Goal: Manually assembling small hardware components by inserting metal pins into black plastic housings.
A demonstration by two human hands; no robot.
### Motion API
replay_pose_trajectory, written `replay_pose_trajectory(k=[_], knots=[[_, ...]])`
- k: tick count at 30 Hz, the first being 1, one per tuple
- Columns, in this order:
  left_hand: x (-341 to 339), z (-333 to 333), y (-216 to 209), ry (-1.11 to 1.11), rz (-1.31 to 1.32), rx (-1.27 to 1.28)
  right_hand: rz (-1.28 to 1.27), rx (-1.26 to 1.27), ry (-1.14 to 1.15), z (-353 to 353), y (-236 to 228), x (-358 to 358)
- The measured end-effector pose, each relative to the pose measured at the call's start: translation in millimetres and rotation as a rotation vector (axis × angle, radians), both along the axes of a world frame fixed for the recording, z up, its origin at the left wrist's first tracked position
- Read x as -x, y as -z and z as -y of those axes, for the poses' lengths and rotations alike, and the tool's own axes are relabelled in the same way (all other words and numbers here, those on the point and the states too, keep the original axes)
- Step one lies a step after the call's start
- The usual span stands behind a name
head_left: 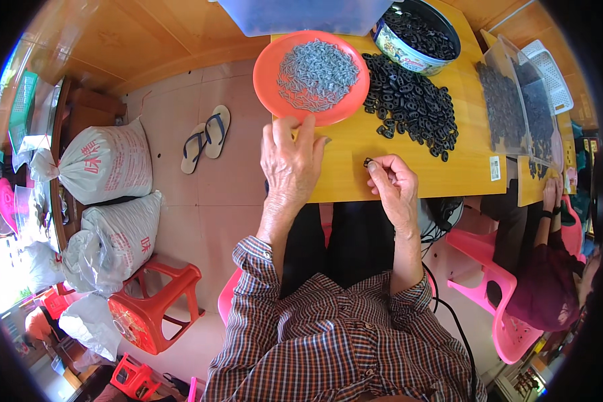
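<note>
My left hand (291, 157) is at the near rim of an orange-red plate (264, 84), its fingers bent forward and its thumb apart. Nothing shows in it, though its fingertips are partly hidden. The plate holds a heap of small silver-grey screws (321, 70). Over the front part of the yellow table, my right hand (396, 187) pinches a small black plastic piece (368, 162) between thumb and fingers. Beyond it lies a loose pile of similar black pieces (415, 107) with holes in them.
A round tin (409, 57) of black pieces stands behind the pile, beside a blue translucent bin (301, 17). Clear boxes (502, 100) of black pieces are at right, where another person (543, 288) sits. White sacks (110, 161), a red stool (157, 308) and flip-flops (208, 137) are on the left.
</note>
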State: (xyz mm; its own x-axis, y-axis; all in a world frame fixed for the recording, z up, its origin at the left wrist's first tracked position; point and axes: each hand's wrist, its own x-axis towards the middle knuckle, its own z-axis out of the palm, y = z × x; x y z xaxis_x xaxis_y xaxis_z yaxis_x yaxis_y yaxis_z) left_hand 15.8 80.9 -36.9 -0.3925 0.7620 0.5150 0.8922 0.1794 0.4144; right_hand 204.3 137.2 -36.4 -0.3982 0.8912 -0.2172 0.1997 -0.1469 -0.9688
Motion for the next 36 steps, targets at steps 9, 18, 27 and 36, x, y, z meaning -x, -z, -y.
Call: replay_pose_trajectory(k=[9, 18, 27, 36], knots=[[30.4, -8.1, -9.4, 0.104, -0.15, 0.065, -0.03, -0.035, 0.018, -0.2, 0.3, 3.1], [32.1, -11.5, -10.6, 0.205, -0.145, 0.077, -0.003, -0.024, -0.003, -1.6, 2.0, -0.3], [27.9, -13.7, -15.6, 0.219, -0.096, 0.076, 0.002, -0.043, -0.015, -2.1, 1.0, -1.2], [30.1, -15.3, -13.8, 0.273, -0.091, 0.138, -0.009, -0.049, -0.024, -1.8, 3.0, -1.7]])
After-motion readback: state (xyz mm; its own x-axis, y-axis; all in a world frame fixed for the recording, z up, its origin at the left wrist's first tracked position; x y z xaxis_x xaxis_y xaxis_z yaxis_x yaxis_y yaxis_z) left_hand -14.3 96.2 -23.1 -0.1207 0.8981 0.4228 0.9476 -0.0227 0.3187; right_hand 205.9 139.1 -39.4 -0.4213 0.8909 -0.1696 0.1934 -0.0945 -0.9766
